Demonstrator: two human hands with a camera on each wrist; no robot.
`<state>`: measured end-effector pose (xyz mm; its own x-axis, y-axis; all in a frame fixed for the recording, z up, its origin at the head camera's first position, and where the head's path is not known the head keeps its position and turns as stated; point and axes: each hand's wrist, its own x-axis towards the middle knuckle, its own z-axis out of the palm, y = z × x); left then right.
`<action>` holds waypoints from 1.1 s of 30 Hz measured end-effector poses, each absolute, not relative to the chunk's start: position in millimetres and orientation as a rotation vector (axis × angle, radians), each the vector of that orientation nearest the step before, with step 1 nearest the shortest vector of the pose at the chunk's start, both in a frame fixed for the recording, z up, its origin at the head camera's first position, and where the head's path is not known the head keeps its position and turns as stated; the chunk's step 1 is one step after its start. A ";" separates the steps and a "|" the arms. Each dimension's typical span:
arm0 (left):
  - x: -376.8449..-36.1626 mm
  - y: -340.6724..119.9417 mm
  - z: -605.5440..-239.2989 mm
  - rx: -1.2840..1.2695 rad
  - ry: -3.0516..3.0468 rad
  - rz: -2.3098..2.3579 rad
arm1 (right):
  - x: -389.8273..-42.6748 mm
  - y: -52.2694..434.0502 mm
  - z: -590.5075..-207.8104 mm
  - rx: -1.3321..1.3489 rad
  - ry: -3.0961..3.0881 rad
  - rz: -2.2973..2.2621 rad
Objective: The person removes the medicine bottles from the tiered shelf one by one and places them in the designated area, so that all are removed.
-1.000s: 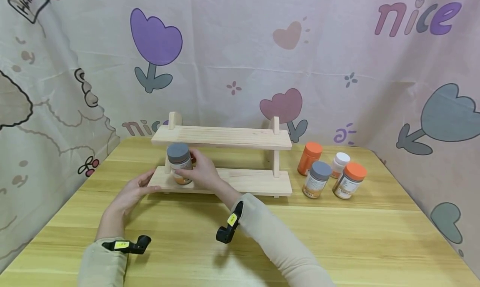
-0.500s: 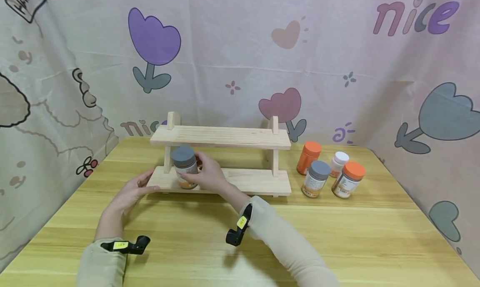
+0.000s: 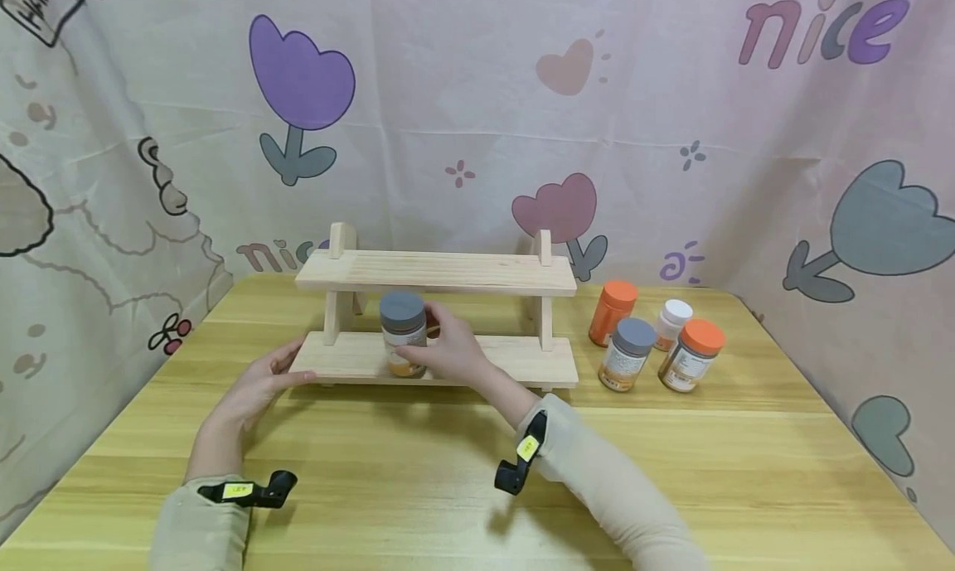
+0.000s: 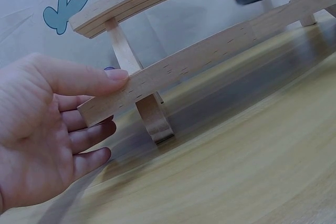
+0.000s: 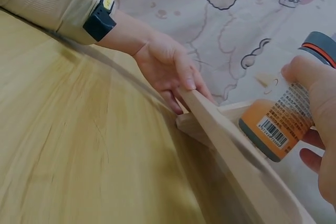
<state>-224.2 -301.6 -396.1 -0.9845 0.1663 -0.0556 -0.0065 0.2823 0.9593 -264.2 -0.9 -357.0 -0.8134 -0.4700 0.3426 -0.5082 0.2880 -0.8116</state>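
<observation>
A two-tier wooden shelf point(image 3: 440, 273) stands on the table. My left hand point(image 3: 254, 389) grips the left end of its lower board point(image 4: 173, 69), thumb on the front edge and fingers behind and below. My right hand point(image 3: 458, 351) holds a supplement bottle point(image 3: 404, 316) with a grey cap and a white and orange label, thumb in front and fingers round the far side. The bottle is over the left-middle part of the lower board. In the left wrist view a gap shows between the bottle's base and the board.
Right of the shelf stand an orange bottle point(image 3: 613, 314), a grey-capped bottle point(image 3: 627, 357), a small white-capped bottle point(image 3: 673, 322) and an orange-capped jar point(image 3: 690, 357). A patterned cloth point(image 3: 448, 82) hangs behind the table point(image 3: 388, 488).
My right hand has moved right along the lower board with the grey-capped bottle, away from the left upright. The left hand has kept its grip on the shelf's end.
</observation>
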 end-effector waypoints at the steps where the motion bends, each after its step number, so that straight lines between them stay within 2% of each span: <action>1: -224.0 -301.5 -396.2 0.147 2.397 1.795 | -263.4 2.9 -356.2 0.943 -2.495 1.585; 33: -222.9 -302.3 -395.1 0.145 2.442 1.742 | -235.4 123.1 -348.7 0.795 -2.439 1.579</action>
